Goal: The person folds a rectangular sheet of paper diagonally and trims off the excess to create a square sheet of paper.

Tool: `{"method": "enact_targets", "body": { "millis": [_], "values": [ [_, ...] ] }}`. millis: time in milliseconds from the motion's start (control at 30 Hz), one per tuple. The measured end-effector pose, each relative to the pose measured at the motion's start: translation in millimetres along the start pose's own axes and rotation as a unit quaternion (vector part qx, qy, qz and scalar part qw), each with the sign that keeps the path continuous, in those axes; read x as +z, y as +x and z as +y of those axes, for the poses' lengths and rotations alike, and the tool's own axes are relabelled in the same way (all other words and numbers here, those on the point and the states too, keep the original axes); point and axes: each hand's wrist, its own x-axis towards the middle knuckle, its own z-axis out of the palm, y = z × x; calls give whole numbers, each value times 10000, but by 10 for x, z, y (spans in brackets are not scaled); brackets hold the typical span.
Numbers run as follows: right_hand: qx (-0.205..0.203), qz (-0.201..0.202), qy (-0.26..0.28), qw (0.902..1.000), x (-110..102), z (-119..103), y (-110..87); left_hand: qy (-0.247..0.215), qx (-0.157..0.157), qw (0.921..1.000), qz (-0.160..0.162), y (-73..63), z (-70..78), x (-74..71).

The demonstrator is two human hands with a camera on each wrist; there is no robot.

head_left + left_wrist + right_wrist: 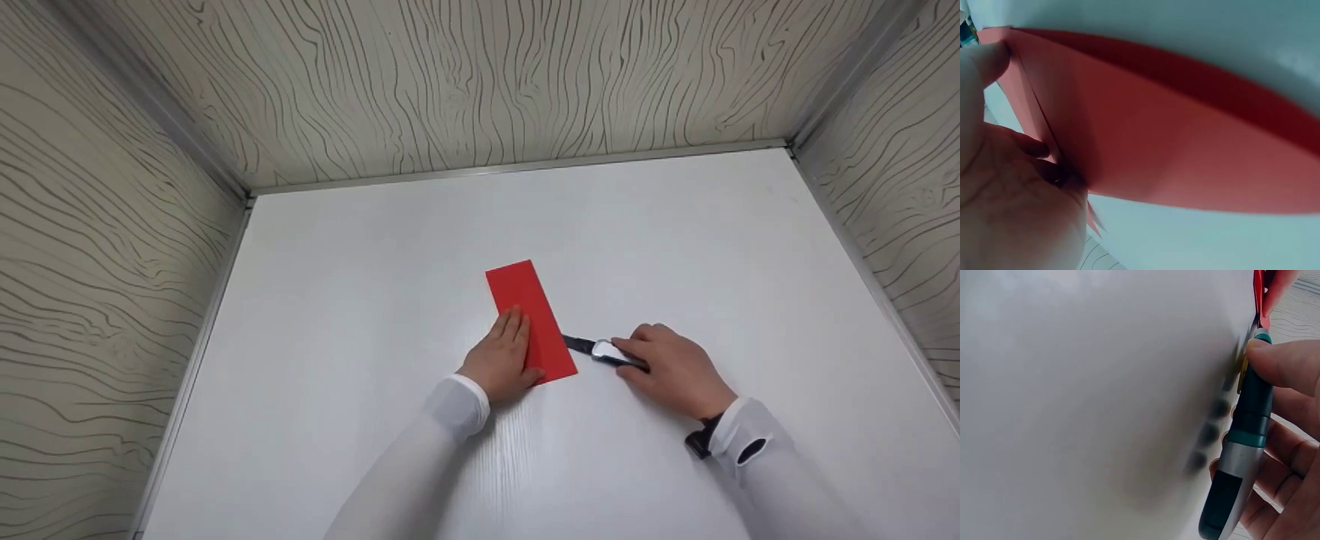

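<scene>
A folded red sheet of paper (536,307) lies slanted on the white table. My left hand (501,358) rests on its left part, fingers extended and thumb near the lower edge. In the left wrist view, the paper (1157,129) bows up, with a darker layer along its far side. My right hand (675,371) grips a utility knife (611,352), its tip end meeting the paper's right edge. The right wrist view shows the knife (1249,422) in dark and silver with green bands, my thumb pressing near its front. The blade is mostly hidden.
The white tabletop (375,255) has metal frame edges. Wood-grain patterned panels (480,82) stand at the back and both sides. A black band (703,436) sits around the right wrist.
</scene>
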Motion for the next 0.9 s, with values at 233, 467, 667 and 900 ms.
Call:
{"method": "enact_targets", "body": {
  "millis": [233,467,667,900],
  "values": [
    [-75,66,-29,9999,44,-27,31,-296,108,9995,-33,-33,-16,-55],
    [-83,28,-13,10000,56,-58,49,193,192,9996,62,-7,-45,-55],
    [-52,7,12,10000,53,-68,54,152,114,9994,285,26,-96,-37],
    [-64,4,-20,10000,55,-65,62,180,13,9997,158,77,-173,26]
  ]
}}
